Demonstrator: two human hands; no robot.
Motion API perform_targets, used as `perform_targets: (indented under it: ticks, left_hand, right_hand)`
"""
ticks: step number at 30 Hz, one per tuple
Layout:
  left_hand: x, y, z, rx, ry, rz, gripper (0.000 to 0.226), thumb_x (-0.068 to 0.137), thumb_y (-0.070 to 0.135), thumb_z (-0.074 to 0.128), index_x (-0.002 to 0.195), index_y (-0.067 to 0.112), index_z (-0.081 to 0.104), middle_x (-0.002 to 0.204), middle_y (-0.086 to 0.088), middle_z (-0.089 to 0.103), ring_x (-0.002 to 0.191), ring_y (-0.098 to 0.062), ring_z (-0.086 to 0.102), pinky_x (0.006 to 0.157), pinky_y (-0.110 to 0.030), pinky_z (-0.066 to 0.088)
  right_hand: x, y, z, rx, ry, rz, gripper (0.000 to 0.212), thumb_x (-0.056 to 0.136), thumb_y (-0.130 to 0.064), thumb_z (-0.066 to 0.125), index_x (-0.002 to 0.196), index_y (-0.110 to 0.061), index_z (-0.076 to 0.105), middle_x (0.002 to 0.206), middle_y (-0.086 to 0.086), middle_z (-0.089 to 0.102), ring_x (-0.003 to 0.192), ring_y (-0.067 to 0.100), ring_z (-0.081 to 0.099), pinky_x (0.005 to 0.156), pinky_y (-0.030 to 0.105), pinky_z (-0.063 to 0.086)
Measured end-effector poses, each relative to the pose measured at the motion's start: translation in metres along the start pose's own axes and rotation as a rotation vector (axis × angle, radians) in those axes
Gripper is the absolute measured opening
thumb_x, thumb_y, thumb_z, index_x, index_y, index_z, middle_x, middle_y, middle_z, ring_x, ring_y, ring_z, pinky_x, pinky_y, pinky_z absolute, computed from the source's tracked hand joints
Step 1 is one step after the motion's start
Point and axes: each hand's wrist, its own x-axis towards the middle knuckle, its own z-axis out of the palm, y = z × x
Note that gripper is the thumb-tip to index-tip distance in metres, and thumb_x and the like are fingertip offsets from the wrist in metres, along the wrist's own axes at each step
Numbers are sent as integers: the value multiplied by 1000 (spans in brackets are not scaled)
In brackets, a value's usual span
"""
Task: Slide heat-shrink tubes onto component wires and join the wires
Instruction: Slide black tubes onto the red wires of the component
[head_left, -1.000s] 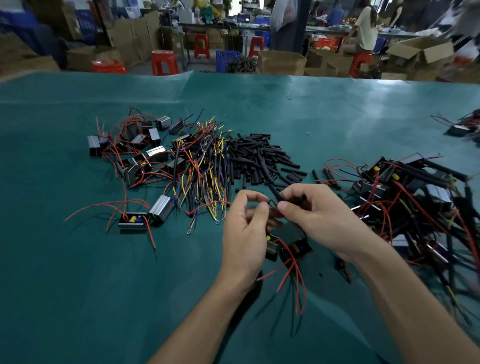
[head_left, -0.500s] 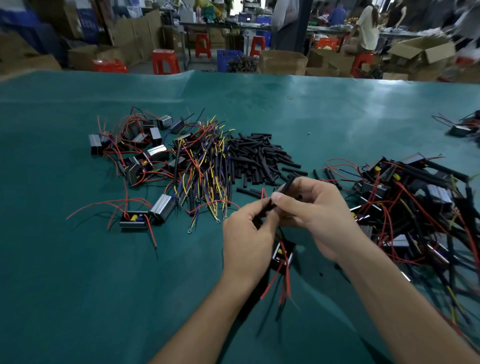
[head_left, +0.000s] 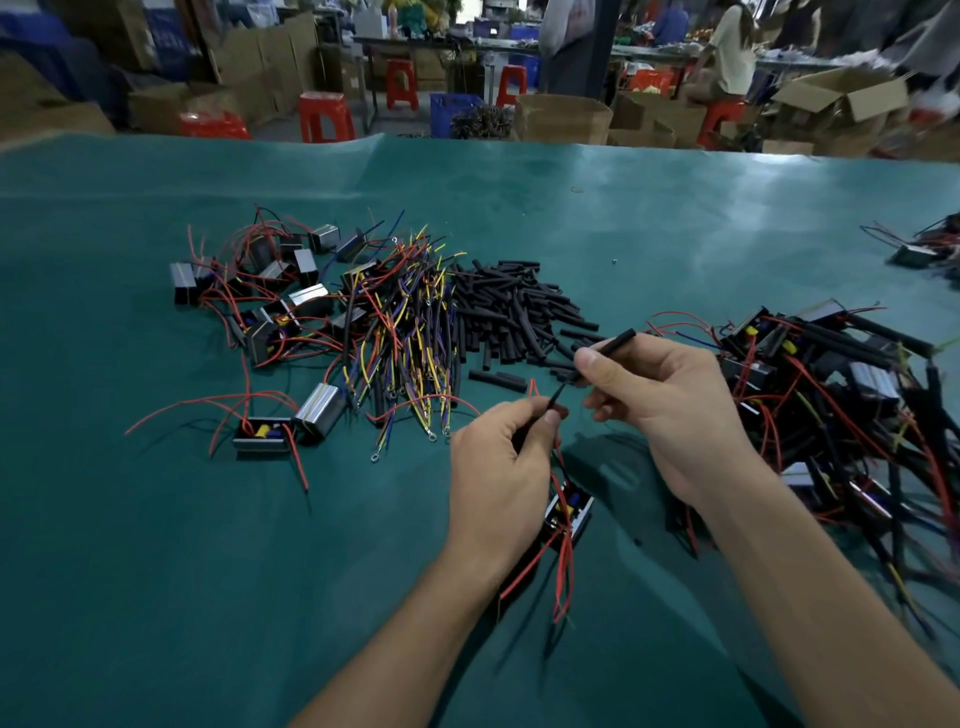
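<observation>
My right hand (head_left: 660, 410) pinches a black heat-shrink tube (head_left: 613, 344) between thumb and fingers, its free end pointing up and right. A thin dark wire (head_left: 558, 395) runs from the tube's lower end down to my left hand (head_left: 498, 467), which pinches it at the fingertips. Below my left hand hangs a small black component (head_left: 569, 512) with red wires (head_left: 563, 571) trailing toward me. A heap of loose black tubes (head_left: 514, 312) lies just beyond my hands.
A bundle of yellow, blue and red wires (head_left: 410, 332) lies left of the tubes, with several boxed components (head_left: 270, 312) and red leads further left. A tangled pile of components with tubed wires (head_left: 841, 395) fills the right side. Green cloth (head_left: 156, 571) covers the table.
My hands have drawn slightly apart, showing a length of thin wire between them. The tube now stands out from my right hand's fingers, and the component hangs lower under my left hand.
</observation>
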Motion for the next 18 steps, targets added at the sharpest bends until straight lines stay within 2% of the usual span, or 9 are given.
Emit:
perform_targets:
  ticks: [4, 10, 14, 18]
  left_hand:
    - [0, 1, 0, -3, -4, -1, 22, 88, 29, 59, 90, 17, 78, 73, 10, 71, 70, -11, 64, 75, -40, 55]
    - [0, 2, -2, -34, -26, -56, 20, 88, 26, 60, 79, 17, 75, 55, 16, 58, 56, -3, 49, 59, -25, 40]
    - [3, 4, -3, -85, -14, -91, 20, 81, 29, 60, 72, 17, 74, 51, 17, 55, 53, -1, 47, 56, -17, 35]
    - [3, 4, -4, -105, 1, -108, 21, 81, 30, 60, 71, 17, 74, 50, 16, 52, 53, -3, 45, 56, -18, 34]
  right_hand:
    - [0, 1, -1, 25, -21, 19, 19, 69, -35, 84, 81, -20, 81, 77, 5, 73, 61, 17, 63, 56, 24, 52]
    - [0, 1, -4, 69, -96, 53, 24, 65, -33, 85, 83, -17, 81, 78, 6, 72, 64, 19, 63, 59, 26, 53]
    - [1, 0, -9, 84, -138, 63, 23, 68, -27, 84, 86, -13, 81, 85, 13, 73, 65, 18, 65, 60, 25, 54]
    - [2, 1, -11, 50, -136, 63, 19, 71, -22, 81, 86, -11, 81, 86, 14, 75, 65, 18, 65, 60, 24, 54]
